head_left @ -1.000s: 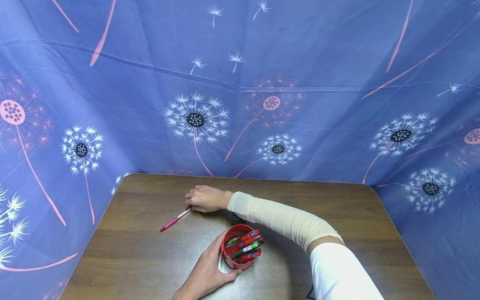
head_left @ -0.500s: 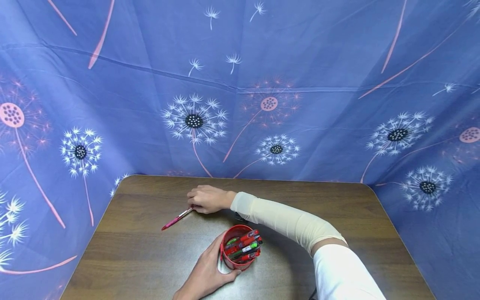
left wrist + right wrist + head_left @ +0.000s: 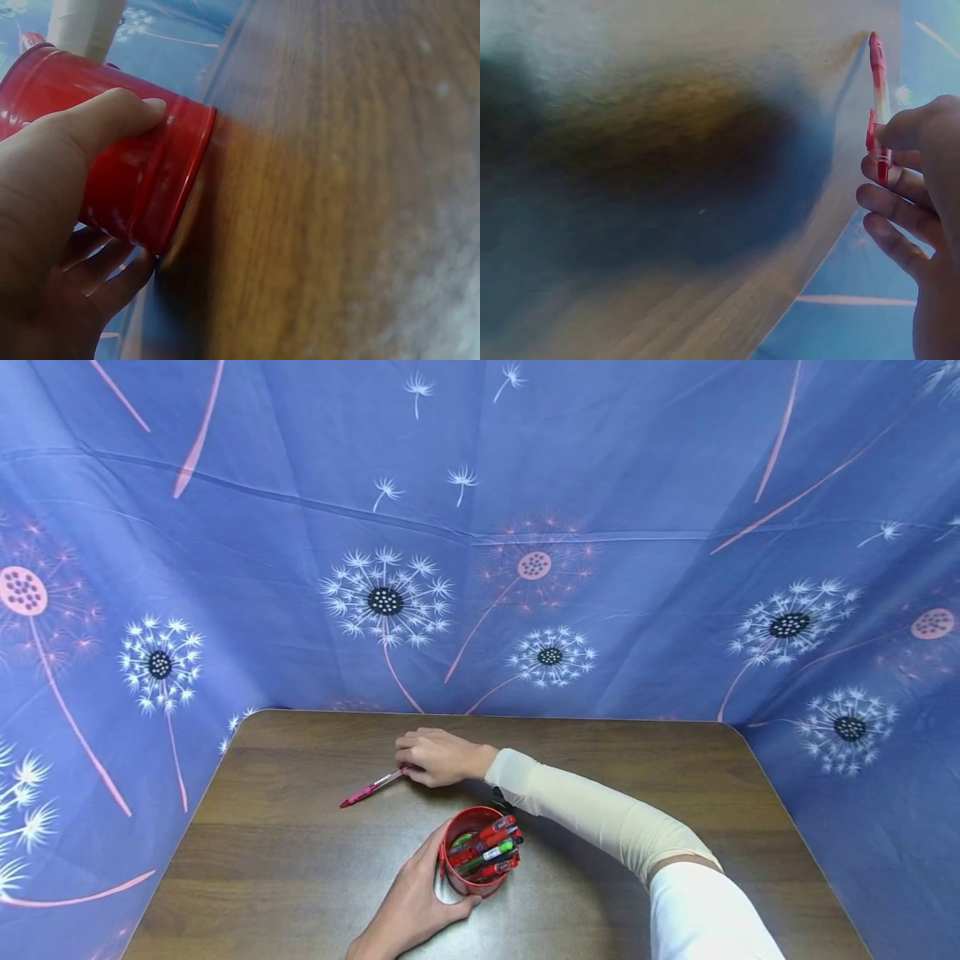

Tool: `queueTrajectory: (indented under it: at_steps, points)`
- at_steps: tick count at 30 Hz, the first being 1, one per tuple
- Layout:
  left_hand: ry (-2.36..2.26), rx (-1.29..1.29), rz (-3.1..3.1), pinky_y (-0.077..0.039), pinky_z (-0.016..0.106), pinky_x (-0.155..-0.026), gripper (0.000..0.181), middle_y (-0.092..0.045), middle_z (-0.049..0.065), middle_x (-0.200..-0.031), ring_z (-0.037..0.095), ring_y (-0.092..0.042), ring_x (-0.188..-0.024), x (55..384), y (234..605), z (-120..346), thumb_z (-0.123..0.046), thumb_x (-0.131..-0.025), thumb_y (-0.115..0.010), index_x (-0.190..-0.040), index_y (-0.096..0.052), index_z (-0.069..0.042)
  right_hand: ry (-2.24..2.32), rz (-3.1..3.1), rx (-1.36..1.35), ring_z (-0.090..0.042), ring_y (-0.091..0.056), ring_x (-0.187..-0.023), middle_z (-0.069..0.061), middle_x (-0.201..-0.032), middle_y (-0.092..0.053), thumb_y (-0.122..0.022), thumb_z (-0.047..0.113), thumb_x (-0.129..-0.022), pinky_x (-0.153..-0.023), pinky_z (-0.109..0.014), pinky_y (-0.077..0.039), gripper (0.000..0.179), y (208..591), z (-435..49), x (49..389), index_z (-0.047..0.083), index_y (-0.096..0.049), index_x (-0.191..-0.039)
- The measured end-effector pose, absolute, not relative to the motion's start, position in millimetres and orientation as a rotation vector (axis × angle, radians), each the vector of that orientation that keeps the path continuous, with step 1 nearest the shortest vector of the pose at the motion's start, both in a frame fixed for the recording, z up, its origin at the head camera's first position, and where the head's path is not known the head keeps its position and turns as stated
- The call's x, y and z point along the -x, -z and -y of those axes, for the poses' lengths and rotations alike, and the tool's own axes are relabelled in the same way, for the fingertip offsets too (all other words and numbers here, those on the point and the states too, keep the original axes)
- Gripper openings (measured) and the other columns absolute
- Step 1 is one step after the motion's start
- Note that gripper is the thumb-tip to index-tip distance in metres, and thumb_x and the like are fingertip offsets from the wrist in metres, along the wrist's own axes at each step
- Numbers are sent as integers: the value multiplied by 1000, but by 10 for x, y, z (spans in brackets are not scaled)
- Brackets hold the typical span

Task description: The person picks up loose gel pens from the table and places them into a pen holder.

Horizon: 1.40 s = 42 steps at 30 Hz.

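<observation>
In the head view, my left hand grips a red cup from its left side. The left wrist view shows the thumb along the wall of the cup, with other fingers under and behind it. Several pens, with red and green parts, lean to the right inside the cup. Farther back, my right hand pinches a pinkish-red pen near its clip end between thumb and fingers. The pen points away from the hand, its other end low near the tabletop.
A brown wood-grain table lies under both hands. Its back edge meets a blue curtain printed with dandelions, which also hangs at both sides. A pale sleeve covers my right forearm, which passes behind the cup.
My right hand has moved a little to the right, and the pinched pen has come along with it. The left hand and the cup have stayed nearly in place.
</observation>
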State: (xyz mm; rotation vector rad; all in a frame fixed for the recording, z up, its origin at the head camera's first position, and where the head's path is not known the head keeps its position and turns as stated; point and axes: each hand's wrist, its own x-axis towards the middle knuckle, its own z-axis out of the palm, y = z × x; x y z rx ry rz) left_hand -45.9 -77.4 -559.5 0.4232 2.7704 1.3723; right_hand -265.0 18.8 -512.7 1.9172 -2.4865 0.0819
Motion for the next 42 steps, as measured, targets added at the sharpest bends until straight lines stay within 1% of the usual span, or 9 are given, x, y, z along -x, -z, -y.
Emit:
queueTrajectory:
  at_steps: [4,8,15,20,24,28,31,36,42]
  points:
    - [-1375,-426,-2771,-54,48,-110,106,-59,2,-152,20,-60,-135,450,5598,769,-37,-72,-99,-160,-43,-15,-151,2530,-1866,-16,-62,-103,2,-109,-66,-63,25,-108,-98,-34,-52,17,5145,-334,2603,17,-77,-114]
    - [-1373,-432,-2778,-54,50,-109,106,-59,3,-152,22,-60,-136,447,5605,770,-37,-73,-99,-160,-42,-15,-200,2555,-1806,-15,-62,-100,3,-106,-65,-64,25,-107,-96,-34,-53,15,5147,-488,2542,18,-77,-111]
    - [-1365,-424,-2783,-54,52,-109,106,-58,5,-152,24,-60,-136,451,5596,778,-37,-74,-99,-160,-42,-14,-354,2604,-1680,-15,-63,-100,3,-105,-66,-67,23,-105,-96,-35,-54,14,5136,-804,2445,16,-79,-110]
    - [-1373,-410,-2771,-53,51,-110,105,-58,4,-152,23,-59,-137,456,5596,774,-36,-74,-99,-160,-42,-14,-506,2654,-1553,-13,-62,-99,4,-106,-67,-68,21,-106,-93,-36,-55,15,5142,-1099,2379,15,-80,-112]
    - [-1369,-422,-2791,-54,50,-109,105,-59,3,-151,23,-60,-136,451,5600,771,-37,-74,-99,-159,-43,-15,-619,2683,-1427,-14,-64,-100,5,-105,-68,-70,20,-104,-91,-38,-57,13,5140,-1365,2294,14,-80,-112]
    - [-1360,-444,-2827,-55,50,-108,105,-60,3,-150,23,-62,-135,449,5618,765,-36,-73,-100,-159,-43,-14,-687,2700,-1306,-13,-65,-98,7,-104,-67,-73,19,-103,-87,-39,-58,11,5120,-1633,2176,15,-80,-110]
    - [-1377,-455,-2842,-55,48,-108,106,-61,2,-149,22,-62,-134,451,5631,760,-34,-72,-101,-159,-43,-16,-700,2718,-1221,-10,-63,-95,9,-103,-66,-74,18,-102,-82,-37,-57,9,5084,-1827,2073,16,-80,-109]
    - [-1390,-484,-2867,-55,46,-109,107,-62,1,-148,20,-62,-133,458,5642,763,-33,-70,-101,-159,-45,-15,-717,2750,-1100,-6,-62,-91,12,-102,-66,-76,16,-100,-77,-34,-56,7,4980,-2136,1890,16,-80,-106]
    - [-1397,-469,-2819,-54,46,-109,109,-58,-2,-152,18,-60,-136,454,5621,784,-34,-71,-100,-161,-42,-18,-722,2771,-1018,-8,-60,-83,13,-101,-66,-78,12,-98,-71,-28,-51,8,4795,-2463,1658,15,-81,-105]
